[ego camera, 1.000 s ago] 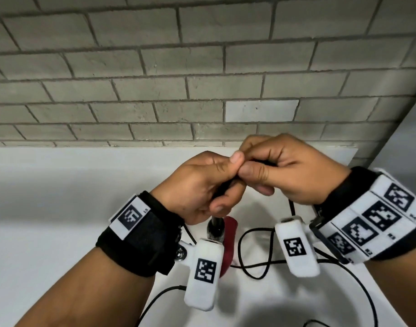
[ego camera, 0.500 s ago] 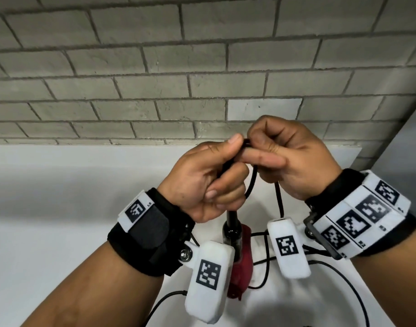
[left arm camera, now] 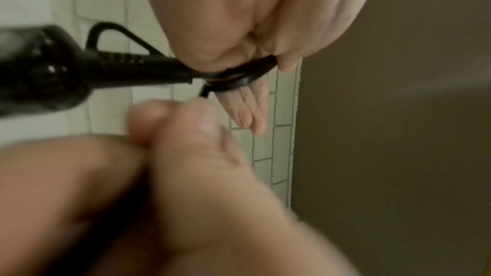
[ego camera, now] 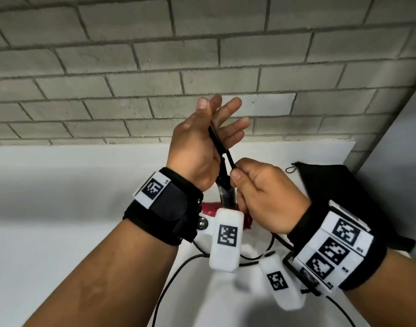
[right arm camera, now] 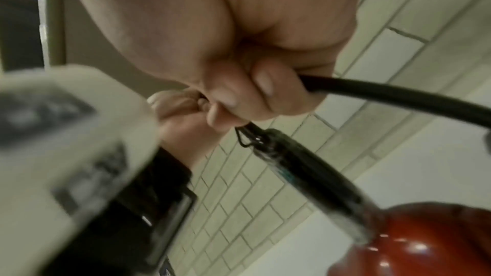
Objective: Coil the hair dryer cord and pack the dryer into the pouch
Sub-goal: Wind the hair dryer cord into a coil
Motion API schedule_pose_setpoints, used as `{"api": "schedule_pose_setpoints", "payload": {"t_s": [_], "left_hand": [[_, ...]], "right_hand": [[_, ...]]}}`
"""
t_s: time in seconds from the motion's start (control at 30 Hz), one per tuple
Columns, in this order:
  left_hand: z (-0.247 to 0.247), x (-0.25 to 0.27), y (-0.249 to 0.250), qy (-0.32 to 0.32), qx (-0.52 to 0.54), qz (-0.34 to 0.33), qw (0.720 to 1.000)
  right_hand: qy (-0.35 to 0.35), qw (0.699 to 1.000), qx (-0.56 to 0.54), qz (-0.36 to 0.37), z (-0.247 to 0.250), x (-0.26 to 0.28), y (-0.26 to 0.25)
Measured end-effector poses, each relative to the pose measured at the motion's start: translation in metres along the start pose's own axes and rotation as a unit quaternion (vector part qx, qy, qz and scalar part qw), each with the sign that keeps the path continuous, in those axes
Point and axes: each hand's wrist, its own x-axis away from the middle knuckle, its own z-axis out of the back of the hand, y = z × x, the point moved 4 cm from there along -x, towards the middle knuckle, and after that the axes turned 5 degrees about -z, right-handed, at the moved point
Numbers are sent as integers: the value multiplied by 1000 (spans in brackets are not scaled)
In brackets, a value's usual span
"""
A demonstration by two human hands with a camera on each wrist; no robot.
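Note:
My left hand (ego camera: 214, 114) is raised with its fingers spread and straight. The black cord (ego camera: 220, 142) runs across its palm from the crook of the thumb. In the left wrist view the cord (left arm camera: 239, 75) loops around that hand. My right hand (ego camera: 235, 173) pinches the cord just below the left palm, and its curled fingers (right arm camera: 239, 96) grip the cord (right arm camera: 398, 98). The hair dryer's black handle (ego camera: 226, 192) hangs under the hands. Its red body (ego camera: 210, 208) is partly hidden behind the left wrist camera. A black pouch (ego camera: 332, 185) lies flat at the right.
Loose cord (ego camera: 169, 279) trails over the white tabletop (ego camera: 61, 208) below my wrists. A grey brick wall (ego camera: 155, 67) stands close behind, and a plain wall (ego camera: 402, 149) closes off the right side past the pouch.
My left hand has opened from a fist and risen, fingers now spread. My right hand has dropped away from the left fingertips, still pinching the cord. The pouch has come into view.

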Motion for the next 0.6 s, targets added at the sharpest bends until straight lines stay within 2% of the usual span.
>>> {"api": "schedule_pose_setpoints", "payload": {"t_s": [0.13, 0.2, 0.27, 0.33, 0.4, 0.43, 0.5, 0.6], "left_hand": [[-8, 5, -10, -38, -160, -61, 984], [-12, 4, -12, -75, -301, -109, 944], [-12, 1, -12, -118, -408, -135, 895], [-8, -2, -14, -145, -475, -137, 857], [-2, -2, -17, -157, -510, -122, 837], [1, -2, -18, -160, -503, -113, 842], [3, 0, -17, -170, -470, -94, 861], [11, 1, -17, -170, -400, -31, 900]], "right_hand": [[-34, 975, -198, -100, 3, -4, -1], [-36, 950, -282, -126, 7, -5, -5], [-46, 940, -309, -135, 16, -7, -9], [-43, 964, -234, -118, 30, -8, -14], [-11, 999, -24, -42, 44, -9, -21], [11, 996, 88, 8, 48, -10, -27], [44, 965, 240, 91, 48, -7, -40], [58, 931, 322, 161, 46, -8, -51]]}}
